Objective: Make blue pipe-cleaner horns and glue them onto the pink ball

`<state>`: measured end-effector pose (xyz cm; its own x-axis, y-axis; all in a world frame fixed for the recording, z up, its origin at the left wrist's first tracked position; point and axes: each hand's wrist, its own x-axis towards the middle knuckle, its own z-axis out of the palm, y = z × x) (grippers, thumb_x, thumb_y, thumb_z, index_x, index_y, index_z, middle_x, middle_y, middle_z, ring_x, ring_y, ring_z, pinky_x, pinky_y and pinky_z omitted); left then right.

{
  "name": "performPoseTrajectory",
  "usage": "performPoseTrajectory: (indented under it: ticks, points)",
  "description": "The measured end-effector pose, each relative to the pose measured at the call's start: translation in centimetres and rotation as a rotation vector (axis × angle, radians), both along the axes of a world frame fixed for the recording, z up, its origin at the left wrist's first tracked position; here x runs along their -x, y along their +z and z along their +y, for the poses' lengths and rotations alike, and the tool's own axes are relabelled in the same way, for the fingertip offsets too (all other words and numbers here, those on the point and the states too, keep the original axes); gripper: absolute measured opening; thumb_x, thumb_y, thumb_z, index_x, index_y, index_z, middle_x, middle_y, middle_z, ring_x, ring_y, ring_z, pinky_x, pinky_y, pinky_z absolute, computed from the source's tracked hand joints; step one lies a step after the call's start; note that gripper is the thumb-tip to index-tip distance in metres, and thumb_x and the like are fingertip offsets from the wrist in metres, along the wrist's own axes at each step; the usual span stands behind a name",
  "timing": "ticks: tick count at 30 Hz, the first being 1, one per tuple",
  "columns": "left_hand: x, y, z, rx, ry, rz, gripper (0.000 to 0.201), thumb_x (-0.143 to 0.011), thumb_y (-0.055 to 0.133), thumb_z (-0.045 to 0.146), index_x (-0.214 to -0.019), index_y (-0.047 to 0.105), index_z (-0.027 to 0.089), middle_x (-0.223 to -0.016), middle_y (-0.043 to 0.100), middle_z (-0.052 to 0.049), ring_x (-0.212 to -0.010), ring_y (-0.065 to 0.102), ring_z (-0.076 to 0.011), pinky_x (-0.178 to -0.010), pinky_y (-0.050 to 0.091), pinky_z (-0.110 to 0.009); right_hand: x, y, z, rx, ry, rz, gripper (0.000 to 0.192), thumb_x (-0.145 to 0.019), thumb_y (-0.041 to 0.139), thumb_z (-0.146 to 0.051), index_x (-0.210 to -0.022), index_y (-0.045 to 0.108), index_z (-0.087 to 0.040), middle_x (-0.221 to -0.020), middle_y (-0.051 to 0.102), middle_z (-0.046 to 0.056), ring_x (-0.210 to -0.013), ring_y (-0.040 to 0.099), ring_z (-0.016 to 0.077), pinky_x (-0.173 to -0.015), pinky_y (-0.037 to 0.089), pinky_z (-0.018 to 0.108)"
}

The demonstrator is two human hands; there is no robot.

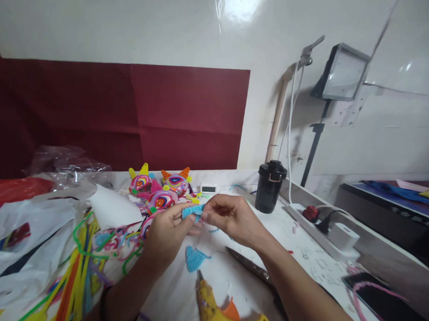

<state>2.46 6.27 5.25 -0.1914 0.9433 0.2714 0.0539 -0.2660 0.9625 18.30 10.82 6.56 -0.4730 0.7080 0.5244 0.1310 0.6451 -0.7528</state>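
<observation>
Left hand (167,232) and right hand (229,216) meet above the counter (302,261), each pinching one end of a small blue fan (193,210) made of coiled or folded pipe cleaner; both hands are closed narrowly on it, fingertips only. It looks very light and soft, with a fuzzy surface that should not slip, but a wire core that will bend and stay bent, so a gentle pinch at the outer edges seems the safest hold. A second blue fan (195,258) lies on the counter just below the hands.

Close in front of the person a yellow glue gun (224,314) lies with its nozzle pointing toward that second fan; the tip may be hot, and it sits near the left wrist. Scissors (252,269) lie under the right forearm. Bright pipe cleaners (75,278) and plastic bags (19,236) crowd the left side. Finished colourful pieces (162,189) sit just behind the hands, beside a small clock (209,189). A black cup (270,185) and a power strip (322,233) stand to the right, well apart.
</observation>
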Motion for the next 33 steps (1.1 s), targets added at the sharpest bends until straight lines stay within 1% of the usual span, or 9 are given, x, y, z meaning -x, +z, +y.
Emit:
performPoseTrajectory:
  ticks: [6, 14, 24, 30, 33]
  points:
    - [0.0, -0.2, 0.0, -0.006, 0.002, 0.002, 0.027, -0.068, 0.066, 0.022, -0.093, 0.067, 0.013, -0.076, 0.075, -0.003, -0.066, 0.072, -0.0194, -0.063, 0.061, -0.029, 0.3, 0.2, -0.2, -0.018, -0.057, -0.018, 0.005, -0.07, 0.058, -0.014, -0.066, 0.061, -0.015, -0.059, 0.057, -0.002, -0.054, 0.049, 0.0094, -0.051, 0.038, 0.02]
    - [-0.4, 0.3, -0.3, 0.001, 0.025, 0.003, 0.024, -0.068, 0.064, 0.019, -0.091, 0.067, 0.014, -0.074, 0.076, -0.001, -0.066, 0.072, -0.0185, -0.059, 0.061, -0.025, 0.2, 0.7, -0.9, -0.032, -0.115, -0.068, 0.005, -0.063, 0.052, -0.012, -0.06, 0.054, -0.016, -0.058, 0.051, -0.002, -0.055, 0.045, 0.0099, -0.052, 0.035, 0.02]
    - [-0.4, 0.3, -0.5, -0.003, 0.03, 0.051, 0.022, -0.07, 0.063, 0.017, -0.091, 0.067, 0.016, -0.073, 0.076, 0.001, -0.061, 0.072, -0.0163, -0.058, 0.06, -0.022, 0.1, 1.0, -1.1, -0.131, -0.172, -0.13, 0.005, -0.062, 0.054, -0.013, -0.06, 0.051, -0.017, -0.059, 0.047, -0.004, -0.055, 0.042, 0.0095, -0.053, 0.032, 0.022]
    - [-0.5, 0.4, -0.7, 0.005, 0.058, 0.075, 0.024, -0.069, 0.063, 0.017, -0.092, 0.068, 0.016, -0.073, 0.076, 0.001, -0.057, 0.072, -0.0163, -0.057, 0.06, -0.023, 0.1, 1.1, -1.1, -0.14, -0.197, -0.157, 0.008, -0.061, 0.055, -0.013, -0.059, 0.049, -0.017, -0.058, 0.047, -0.004, -0.054, 0.041, 0.0093, -0.052, 0.031, 0.021]
    - [-0.6, 0.4, -0.7, -0.001, 0.052, 0.096, 0.025, -0.07, 0.063, 0.019, -0.093, 0.069, 0.016, -0.073, 0.076, 0.0, -0.06, 0.072, -0.0177, -0.058, 0.06, -0.024, 0.1, 1.0, -1.1, -0.147, -0.2, -0.174, 0.008, -0.061, 0.055, -0.012, -0.059, 0.05, -0.017, -0.059, 0.049, -0.004, -0.055, 0.042, 0.0096, -0.052, 0.031, 0.022]
